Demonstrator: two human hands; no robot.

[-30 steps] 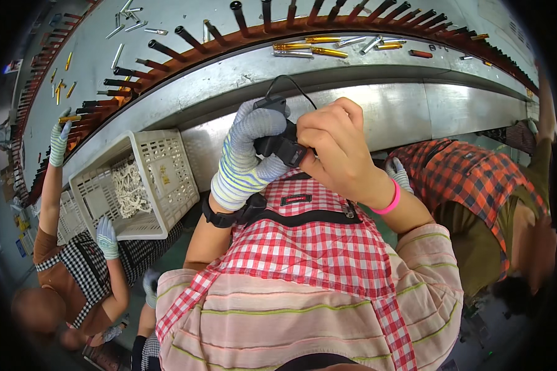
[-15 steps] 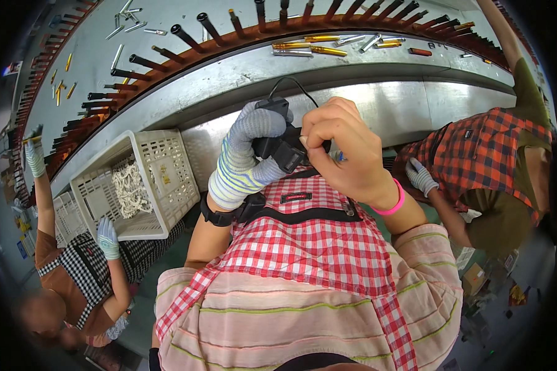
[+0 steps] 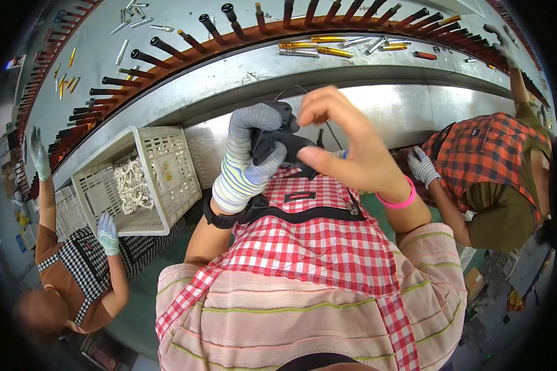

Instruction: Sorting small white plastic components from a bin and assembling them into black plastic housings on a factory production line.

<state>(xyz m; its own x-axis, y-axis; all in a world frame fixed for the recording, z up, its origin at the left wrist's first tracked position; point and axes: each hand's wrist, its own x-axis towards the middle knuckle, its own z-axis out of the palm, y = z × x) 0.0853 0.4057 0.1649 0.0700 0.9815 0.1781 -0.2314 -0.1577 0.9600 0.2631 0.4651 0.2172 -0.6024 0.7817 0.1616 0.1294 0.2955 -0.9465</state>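
My left hand (image 3: 244, 151), in a grey glove with blue and yellow stripes, is closed round a black device (image 3: 272, 145) with a strap-like part and a thin black cable. It is held in front of my chest. My bare right hand (image 3: 353, 142), a pink band at its wrist, is just to the right of the device. Its thumb and fingers are apart and slightly blurred. The thumb tip overlaps the device's right side; whether it touches, I cannot tell. A black strap with a small unit (image 3: 226, 216) is round my left wrist.
Ahead runs a metal worktable (image 3: 377, 74) with a curved row of upright dark tubes (image 3: 207, 28). Gold and silver tubes (image 3: 334, 51) lie along it. At left stands a white plastic crate (image 3: 148, 179) with whitish stringy pieces inside. Co-workers in checked aprons are on both sides.
My right hand has opened from a pinch at the device, its fingers lifting away and spreading. In my left hand the device has turned a little. The co-worker's raised hand at left has shifted.
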